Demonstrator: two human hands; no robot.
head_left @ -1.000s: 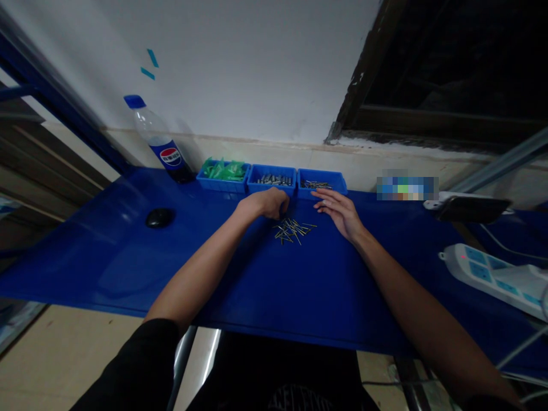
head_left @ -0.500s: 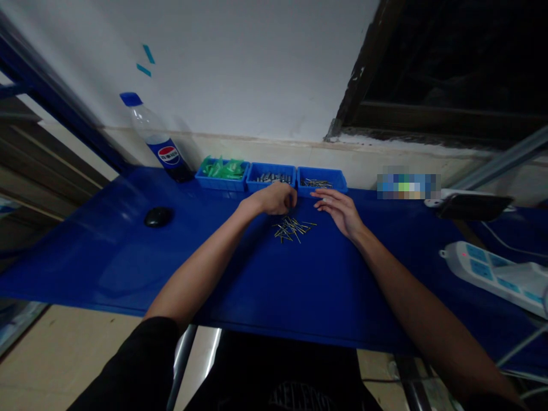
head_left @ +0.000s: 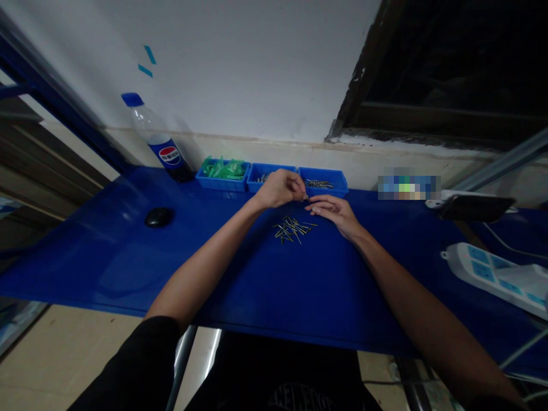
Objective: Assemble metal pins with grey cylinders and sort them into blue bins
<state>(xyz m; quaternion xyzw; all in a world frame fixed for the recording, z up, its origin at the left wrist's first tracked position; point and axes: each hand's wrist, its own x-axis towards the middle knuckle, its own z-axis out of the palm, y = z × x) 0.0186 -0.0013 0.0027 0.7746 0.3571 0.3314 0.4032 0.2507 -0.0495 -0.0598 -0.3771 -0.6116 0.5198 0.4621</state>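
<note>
My left hand (head_left: 282, 189) is closed in a pinch in front of the blue bins, its fingertips on a small piece too tiny to name. Close against those fingertips is my right hand (head_left: 336, 216), thumb and fingers drawn together; whatever it may hold is hidden. Just below both hands, a loose pile of thin metal pins (head_left: 293, 229) lies on the blue table. Behind my left hand stands the middle bin (head_left: 252, 187) of small grey metal pieces, partly covered by the hand. More thin metal pins (head_left: 319, 184) lie in the right bin (head_left: 342, 184).
The left bin (head_left: 222, 185) holds green plastic pieces (head_left: 225, 168). A cola bottle (head_left: 169, 154) stands beside it. A black computer mouse (head_left: 158, 217) lies to the left. At the right are a white power strip (head_left: 483, 268) and a dark phone-like device (head_left: 477, 207).
My left hand has moved right and slightly up from above the pins, meeting my right hand. My right hand has lowered a little, its fingers drawing together. The pile looks unchanged.
</note>
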